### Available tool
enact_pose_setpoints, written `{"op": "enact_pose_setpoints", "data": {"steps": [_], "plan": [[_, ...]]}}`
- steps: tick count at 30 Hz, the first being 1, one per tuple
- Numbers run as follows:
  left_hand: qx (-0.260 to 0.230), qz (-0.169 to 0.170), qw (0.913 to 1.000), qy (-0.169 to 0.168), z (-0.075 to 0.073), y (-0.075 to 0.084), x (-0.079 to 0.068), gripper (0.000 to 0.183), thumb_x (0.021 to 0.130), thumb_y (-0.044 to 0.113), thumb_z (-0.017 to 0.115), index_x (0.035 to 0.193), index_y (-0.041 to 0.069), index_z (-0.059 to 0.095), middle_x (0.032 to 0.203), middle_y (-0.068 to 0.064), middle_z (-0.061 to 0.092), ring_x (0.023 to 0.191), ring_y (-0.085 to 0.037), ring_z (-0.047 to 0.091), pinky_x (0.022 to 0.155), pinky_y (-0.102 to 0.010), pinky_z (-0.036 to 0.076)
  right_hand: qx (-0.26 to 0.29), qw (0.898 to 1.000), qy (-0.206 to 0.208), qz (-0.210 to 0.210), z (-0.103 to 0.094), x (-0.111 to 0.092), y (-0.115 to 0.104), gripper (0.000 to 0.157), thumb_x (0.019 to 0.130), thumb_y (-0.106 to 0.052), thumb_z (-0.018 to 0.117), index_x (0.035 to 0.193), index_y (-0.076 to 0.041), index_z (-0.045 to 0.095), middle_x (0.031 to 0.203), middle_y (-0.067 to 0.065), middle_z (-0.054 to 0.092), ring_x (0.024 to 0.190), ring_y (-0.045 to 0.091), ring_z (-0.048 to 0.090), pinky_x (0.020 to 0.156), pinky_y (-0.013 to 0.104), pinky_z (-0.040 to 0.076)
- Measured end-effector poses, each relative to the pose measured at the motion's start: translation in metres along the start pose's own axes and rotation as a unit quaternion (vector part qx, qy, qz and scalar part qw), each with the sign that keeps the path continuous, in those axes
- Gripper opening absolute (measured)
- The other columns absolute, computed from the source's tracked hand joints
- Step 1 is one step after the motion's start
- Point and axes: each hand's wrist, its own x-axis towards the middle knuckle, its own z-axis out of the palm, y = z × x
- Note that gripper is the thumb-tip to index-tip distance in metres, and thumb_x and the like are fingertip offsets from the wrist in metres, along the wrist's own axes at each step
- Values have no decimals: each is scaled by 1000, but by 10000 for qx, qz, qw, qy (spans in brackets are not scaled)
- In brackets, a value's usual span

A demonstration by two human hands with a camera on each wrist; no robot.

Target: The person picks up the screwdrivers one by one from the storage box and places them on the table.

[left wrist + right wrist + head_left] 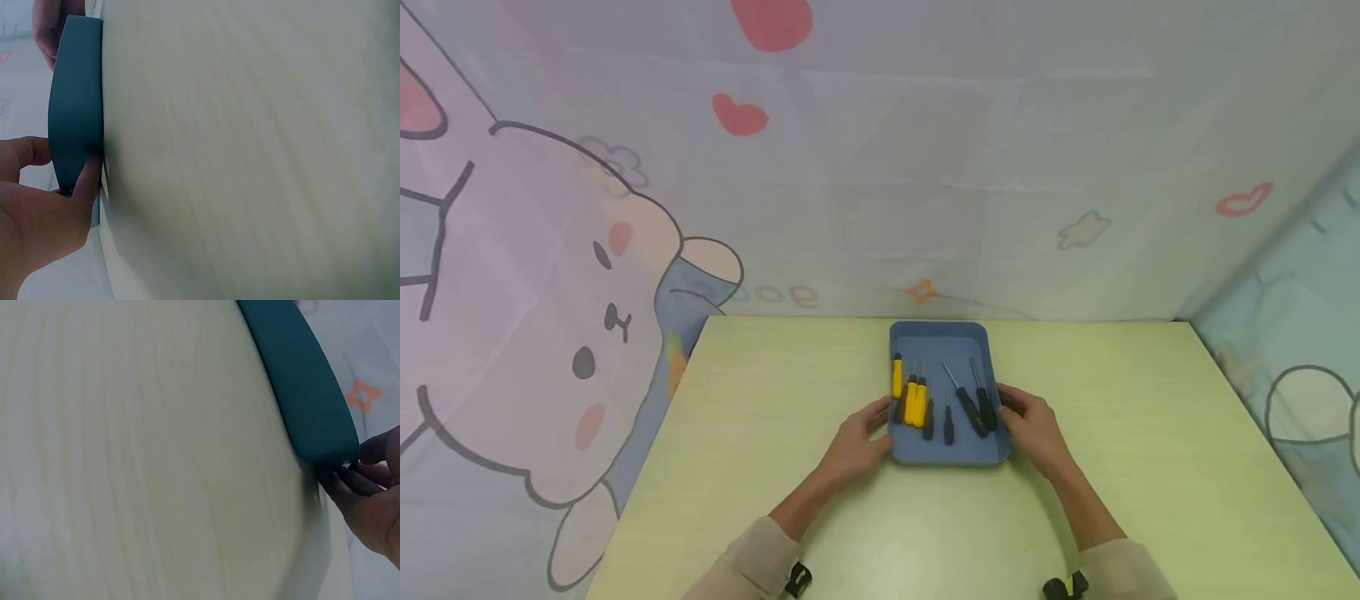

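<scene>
A blue rectangular tray (940,456) lies near the middle of the table, screwdrivers inside it. On its left half are yellow-and-black screwdrivers (921,406) with darker ones beside them. Small dark screwdrivers (949,429) lie near the middle, and two larger black-handled screwdrivers (972,414) lean along the right. My left hand (854,443) grips the tray's left side, thumb toward the near corner. On the opposite side, my right hand (1037,429) holds the edge. In the right wrist view, fingers (356,481) reach beneath the tray's end (306,387).
The pale wooden table (1150,433) extends to both sides of the tray. Behind it hangs a cloth backdrop (925,167) printed with hearts and a cartoon animal, and the table's far edge meets it just past the tray.
</scene>
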Motion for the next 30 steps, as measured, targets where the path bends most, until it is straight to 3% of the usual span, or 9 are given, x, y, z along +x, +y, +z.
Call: {"op": "enact_pose_setpoints", "data": {"steps": [4,13,22,30], "plan": [[228,2,9997,-69,-3,-2,1,71,96,4,61,163,3,38,161,-21,47,148,-38,47,121,-52,39,53,9998,-71,-156,-2,1,4,47,108,-7,55,153,3,52,147,26,60,139,41,56,111,48,50],[229,4,9993,-299,-4,1,0,69,101,4,59,165,1,33,164,-21,42,150,-37,44,123,-51,36,60,9996,-50,-289,-5,2,15,47,108,-10,57,153,2,53,146,25,61,137,39,58,101,21,51],[232,52,9983,-527,-7,2,-1,68,105,5,58,165,-3,27,165,-26,37,152,-42,38,125,-55,30,584,9975,-330,-201,-7,3,16,49,108,-7,57,154,7,48,150,29,56,141,43,52,98,11,47],[413,36,9975,-569,-8,1,3,67,106,5,57,166,0,27,166,-23,37,153,-39,38,126,-53,29,933,9931,-652,-267,-12,3,14,53,107,-3,57,156,11,42,152,33,50,144,46,48,97,8,46]]}}
